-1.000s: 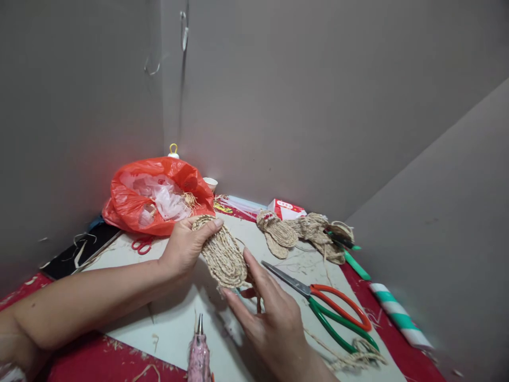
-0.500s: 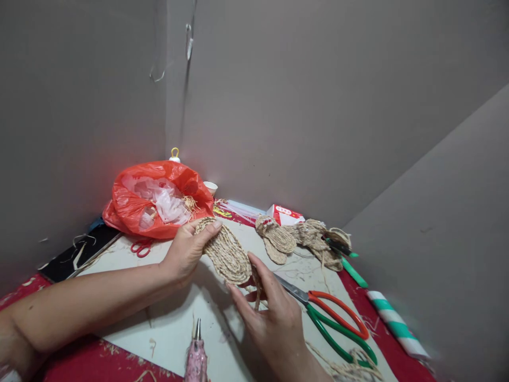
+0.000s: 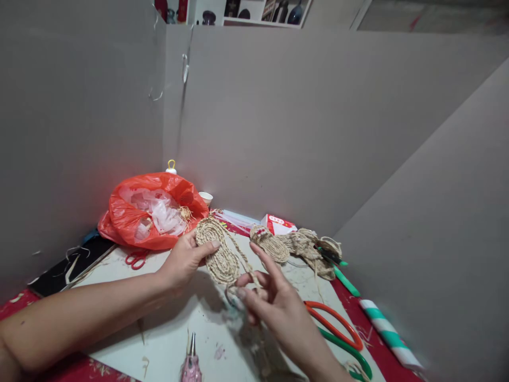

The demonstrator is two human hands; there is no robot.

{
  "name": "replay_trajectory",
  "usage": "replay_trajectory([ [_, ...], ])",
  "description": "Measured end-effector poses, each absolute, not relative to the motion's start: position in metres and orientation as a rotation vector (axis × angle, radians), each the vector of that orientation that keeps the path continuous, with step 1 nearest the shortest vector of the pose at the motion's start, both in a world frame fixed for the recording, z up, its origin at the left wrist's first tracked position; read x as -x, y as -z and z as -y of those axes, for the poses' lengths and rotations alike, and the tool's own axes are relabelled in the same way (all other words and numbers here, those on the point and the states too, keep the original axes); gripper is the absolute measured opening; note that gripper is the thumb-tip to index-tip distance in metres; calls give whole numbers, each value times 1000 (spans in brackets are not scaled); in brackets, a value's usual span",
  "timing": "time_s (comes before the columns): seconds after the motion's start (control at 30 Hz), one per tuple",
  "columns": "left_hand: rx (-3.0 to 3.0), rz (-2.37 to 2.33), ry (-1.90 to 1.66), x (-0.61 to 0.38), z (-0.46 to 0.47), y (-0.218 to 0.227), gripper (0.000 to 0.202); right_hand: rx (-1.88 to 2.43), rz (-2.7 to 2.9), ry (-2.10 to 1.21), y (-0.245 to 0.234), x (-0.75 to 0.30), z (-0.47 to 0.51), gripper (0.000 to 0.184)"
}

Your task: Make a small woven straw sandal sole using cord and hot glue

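The left hand holds a woven sole just above the white board, with the thumb pressed on top and the fingers under it. The right hand is a bit blurry, but its first finger sticks out and the others pinch the loose rope at the near end of the sole. A red bag sits behind, scissors lie to the right, and a pink glue gun lies in front.
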State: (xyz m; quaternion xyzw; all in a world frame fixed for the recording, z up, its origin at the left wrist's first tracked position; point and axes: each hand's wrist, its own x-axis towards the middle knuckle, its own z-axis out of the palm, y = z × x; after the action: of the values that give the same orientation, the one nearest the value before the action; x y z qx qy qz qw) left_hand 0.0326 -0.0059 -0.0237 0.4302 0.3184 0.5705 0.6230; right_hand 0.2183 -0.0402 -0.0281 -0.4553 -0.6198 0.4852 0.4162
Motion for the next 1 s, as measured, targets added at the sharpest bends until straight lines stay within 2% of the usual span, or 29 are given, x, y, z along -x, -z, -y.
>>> replay_trajectory([
  [0.07,-1016,-754,-1264,-31,4,24,25,1172,1605,-1269,17,-240,29,67],
  [0.2,-1081,-786,-947,-34,8,29,19,1284,1700,-919,18,-288,-4,49],
  [0.3,-1088,-791,-675,-38,13,35,13,1328,1727,-864,33,-307,-21,44],
  [0.4,-1093,-817,-516,-40,15,39,10,1325,1777,-864,40,-304,-21,43],
  [0.67,-1244,-761,-255,-38,18,34,9,1038,2061,-1011,21,-246,24,48],
  [0.8,-1309,-717,-213,-36,19,31,5,1113,1924,-1137,26,-232,30,24],
  [0.87,-1248,-683,-246,-34,18,29,3,1102,1774,-1251,29,-231,27,18],
  [0.93,-1167,-644,-333,-33,14,26,12,1083,1553,-1365,31,-232,22,15],
  [1.0,-1084,-656,-485,-32,7,25,27,1075,1311,-1419,33,-234,16,21],
])
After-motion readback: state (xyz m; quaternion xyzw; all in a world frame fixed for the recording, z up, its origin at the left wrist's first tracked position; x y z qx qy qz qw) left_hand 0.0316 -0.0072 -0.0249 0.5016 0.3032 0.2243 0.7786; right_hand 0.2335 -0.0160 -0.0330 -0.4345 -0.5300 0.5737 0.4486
